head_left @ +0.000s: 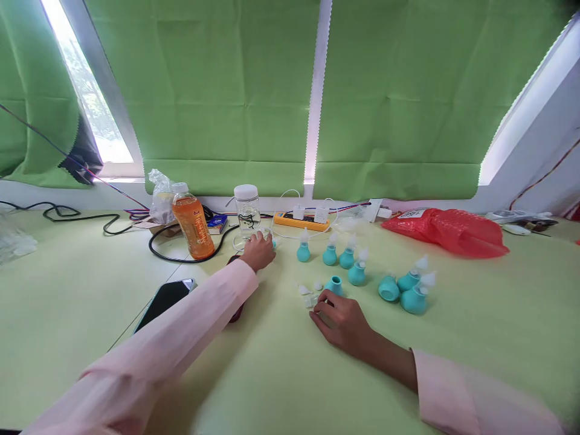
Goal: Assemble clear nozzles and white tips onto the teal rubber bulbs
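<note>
My left hand [258,251] reaches to the back of the table, its fingers curled round a teal squeeze bulb [273,243] that is mostly hidden. My right hand [342,320] is nearer, with thumb and forefinger slightly apart beside small clear plastic pieces [310,300]. Just behind its fingers stands a teal bulb with an open neck [335,284]. Several teal bulbs with clear nozzles stand in a slanting row, among them one bulb [303,251]. Farther right, a bulb lying tilted [388,288] is grouped with two nozzled bulbs, the front one [414,299] leaning.
An orange drink bottle [194,223] and a clear jar with a white lid [247,208] stand at the back. A yellow power strip [301,222] carries chargers and cables. A phone [165,301] lies left of my sleeve. A red plastic bag [453,232] lies back right.
</note>
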Motion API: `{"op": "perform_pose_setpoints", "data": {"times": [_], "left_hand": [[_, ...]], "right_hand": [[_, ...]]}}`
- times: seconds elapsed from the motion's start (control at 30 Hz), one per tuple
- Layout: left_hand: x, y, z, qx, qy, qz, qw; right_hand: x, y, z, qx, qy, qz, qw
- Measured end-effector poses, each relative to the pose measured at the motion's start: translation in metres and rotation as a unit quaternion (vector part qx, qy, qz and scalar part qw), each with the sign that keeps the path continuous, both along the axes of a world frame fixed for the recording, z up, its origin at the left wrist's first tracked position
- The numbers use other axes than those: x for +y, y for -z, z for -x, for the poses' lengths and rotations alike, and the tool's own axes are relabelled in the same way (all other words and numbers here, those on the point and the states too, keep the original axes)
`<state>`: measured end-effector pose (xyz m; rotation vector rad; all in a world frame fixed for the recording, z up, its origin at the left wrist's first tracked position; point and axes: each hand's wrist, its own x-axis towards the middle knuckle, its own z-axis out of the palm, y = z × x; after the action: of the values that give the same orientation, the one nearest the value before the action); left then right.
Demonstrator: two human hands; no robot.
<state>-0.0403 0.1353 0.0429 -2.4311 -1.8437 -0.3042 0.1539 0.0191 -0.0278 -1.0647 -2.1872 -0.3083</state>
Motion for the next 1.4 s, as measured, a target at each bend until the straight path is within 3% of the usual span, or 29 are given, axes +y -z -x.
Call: {"op": "perform_pose_setpoints", "data": {"times": [0.1,0.17,0.23,0.33,0.43,0.5,0.6,0.73,0.87,0.97,1.1,1.27,1.4], "left_hand": [[0.023,0.005,-0.01,-0.007,-0.004,0.029,1.0],[0.023,0.002,-0.012,-0.024,-0.001,0.025,0.999],[0.008,-0.004,-0.014,-0.054,0.008,0.007,0.998],[-0.041,-0.008,-0.022,-0.137,0.038,-0.032,0.989],[-0.102,0.005,-0.034,-0.479,0.081,-0.036,0.873],[-0.134,0.022,-0.044,-0.563,0.115,0.036,0.818],[-0.154,0.044,-0.056,-0.586,0.162,0.104,0.787],[-0.153,0.05,-0.057,-0.539,0.213,0.091,0.81],[-0.15,0.04,-0.046,-0.498,0.223,-0.001,0.838],[-0.146,0.038,-0.041,-0.398,0.261,-0.052,0.878],[-0.137,0.042,-0.043,-0.326,0.236,-0.069,0.913],[-0.134,0.049,-0.041,-0.343,0.247,-0.021,0.906],[-0.131,0.048,-0.039,-0.297,0.228,-0.025,0.927]], "right_hand": [[-0.004,-0.004,0.001,0.012,-0.004,-0.015,1.0],[-0.004,-0.005,0.0,0.034,-0.013,-0.02,0.999],[-0.003,-0.007,-0.001,0.077,-0.029,-0.016,0.996],[-0.002,-0.01,-0.003,0.18,-0.054,0.003,0.982],[-0.004,-0.014,-0.005,0.294,-0.07,0.082,0.95],[-0.008,-0.016,-0.004,0.337,-0.092,0.154,0.924],[-0.017,-0.02,-0.001,0.317,-0.127,0.192,0.92],[-0.023,-0.023,0.0,0.246,-0.135,0.134,0.95],[-0.022,-0.022,-0.001,0.157,-0.138,0.082,0.974],[-0.02,-0.017,0.002,0.112,-0.148,0.048,0.982],[-0.017,-0.012,0.005,0.129,-0.119,0.005,0.984],[-0.018,-0.016,0.006,0.155,-0.11,0.067,0.98],[-0.019,-0.013,0.006,0.123,-0.147,0.141,0.971]]}}
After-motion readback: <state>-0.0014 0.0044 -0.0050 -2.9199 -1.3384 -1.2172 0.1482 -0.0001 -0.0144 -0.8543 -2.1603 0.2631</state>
